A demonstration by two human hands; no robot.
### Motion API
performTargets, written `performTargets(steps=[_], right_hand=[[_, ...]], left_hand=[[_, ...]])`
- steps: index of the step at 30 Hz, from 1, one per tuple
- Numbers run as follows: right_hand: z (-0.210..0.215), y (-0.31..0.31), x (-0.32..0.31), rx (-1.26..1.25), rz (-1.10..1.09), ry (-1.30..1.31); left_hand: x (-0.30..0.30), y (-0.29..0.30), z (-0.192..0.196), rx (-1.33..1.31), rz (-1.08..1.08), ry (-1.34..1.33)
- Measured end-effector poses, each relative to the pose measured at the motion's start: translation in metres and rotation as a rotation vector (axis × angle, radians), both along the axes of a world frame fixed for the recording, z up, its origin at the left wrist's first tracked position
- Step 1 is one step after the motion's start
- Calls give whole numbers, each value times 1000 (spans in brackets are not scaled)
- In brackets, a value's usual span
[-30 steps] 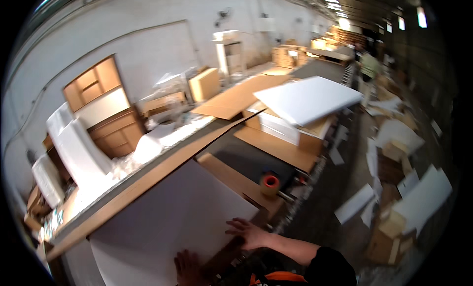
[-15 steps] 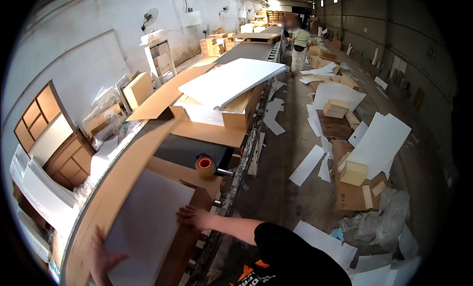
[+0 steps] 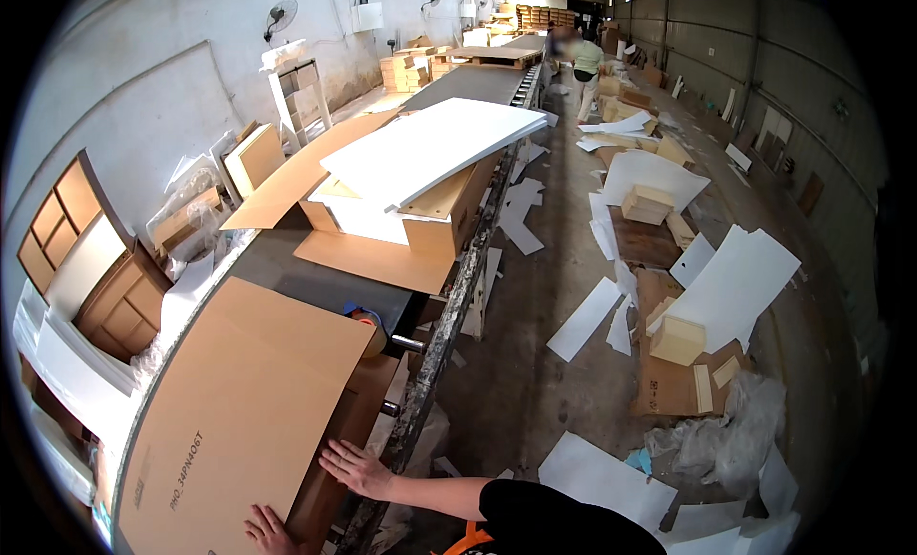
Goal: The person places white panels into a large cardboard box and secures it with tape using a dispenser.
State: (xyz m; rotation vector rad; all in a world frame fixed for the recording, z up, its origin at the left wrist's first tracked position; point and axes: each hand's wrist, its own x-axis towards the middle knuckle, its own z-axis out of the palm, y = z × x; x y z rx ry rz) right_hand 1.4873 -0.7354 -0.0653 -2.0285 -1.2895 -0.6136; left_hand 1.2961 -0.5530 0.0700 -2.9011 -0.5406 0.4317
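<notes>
Left hand [image 3: 272, 532] lies spread on flat, brown cardboard [image 3: 253, 393] (near end cropped), right hand [image 3: 359, 471] spread at its edge; tape [image 3: 375, 338] is part-hidden.

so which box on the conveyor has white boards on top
The farther box, beyond the tape roll; the nearer box has a brown sheet on top, under the left hand.
</notes>
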Motion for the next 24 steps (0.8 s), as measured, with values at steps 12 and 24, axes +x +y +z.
performTargets(steps=[12,24], right_hand=[[47,20,29,-114,29,-98],[52,17,14,-324,49,-98]], left_hand=[[13,1,21,101,-23,95],[32,39,65,-105,-265,6]])
